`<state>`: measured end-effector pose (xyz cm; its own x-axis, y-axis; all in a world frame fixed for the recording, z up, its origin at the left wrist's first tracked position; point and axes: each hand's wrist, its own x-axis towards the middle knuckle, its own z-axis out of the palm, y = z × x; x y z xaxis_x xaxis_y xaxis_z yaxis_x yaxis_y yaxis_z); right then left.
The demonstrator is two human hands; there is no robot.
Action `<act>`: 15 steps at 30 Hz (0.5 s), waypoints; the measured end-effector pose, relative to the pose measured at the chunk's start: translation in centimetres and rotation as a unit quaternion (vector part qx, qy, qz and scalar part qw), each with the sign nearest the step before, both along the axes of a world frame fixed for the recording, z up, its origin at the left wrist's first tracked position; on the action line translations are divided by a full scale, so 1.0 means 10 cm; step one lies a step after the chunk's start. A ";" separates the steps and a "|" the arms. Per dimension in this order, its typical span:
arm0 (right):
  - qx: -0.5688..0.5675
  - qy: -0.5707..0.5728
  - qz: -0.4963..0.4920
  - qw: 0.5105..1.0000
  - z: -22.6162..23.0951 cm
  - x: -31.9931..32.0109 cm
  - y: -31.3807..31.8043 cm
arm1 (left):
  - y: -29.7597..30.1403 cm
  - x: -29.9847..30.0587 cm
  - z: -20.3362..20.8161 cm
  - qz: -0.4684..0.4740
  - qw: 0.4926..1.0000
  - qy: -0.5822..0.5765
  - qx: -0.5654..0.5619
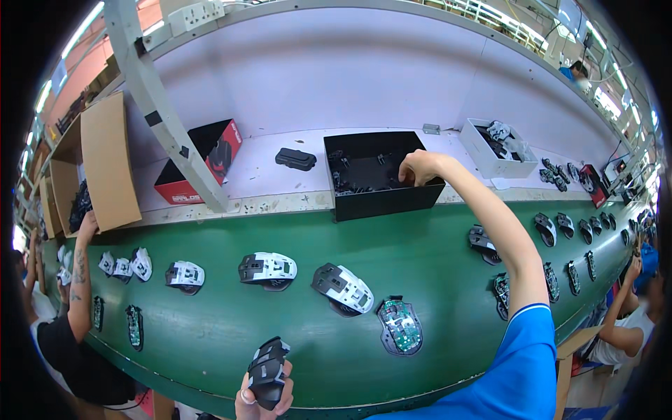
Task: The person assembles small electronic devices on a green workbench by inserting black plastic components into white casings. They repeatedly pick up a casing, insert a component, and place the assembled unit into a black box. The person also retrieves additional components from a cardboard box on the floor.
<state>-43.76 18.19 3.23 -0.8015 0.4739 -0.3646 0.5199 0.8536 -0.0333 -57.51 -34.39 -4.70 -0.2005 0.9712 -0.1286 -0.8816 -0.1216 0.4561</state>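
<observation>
Green table, pale wall, held mouse.

Circuit board: lies on bench.
Mouse shell: lies at board's 10 o'clock.
Left hand: sits around mouse body, at board's 8 o'clock.
Parts box: stands on shelf, at board's 12 o'clock.
Right hand: dips into box's 3 o'clock end.
Case: rests at box's 9 o'clock.
</observation>
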 end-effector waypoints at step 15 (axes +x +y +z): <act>-0.126 0.192 -0.165 0.959 0.11 0.04 0.06 | 0.19 -0.09 0.06 -0.011 0.988 -0.152 -0.033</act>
<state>-43.40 18.82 4.31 -0.7212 0.6605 -0.2088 0.6686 0.5850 -0.4590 -58.42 -32.47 -4.11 -0.1210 0.9625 -0.2426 -0.9812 -0.0790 0.1761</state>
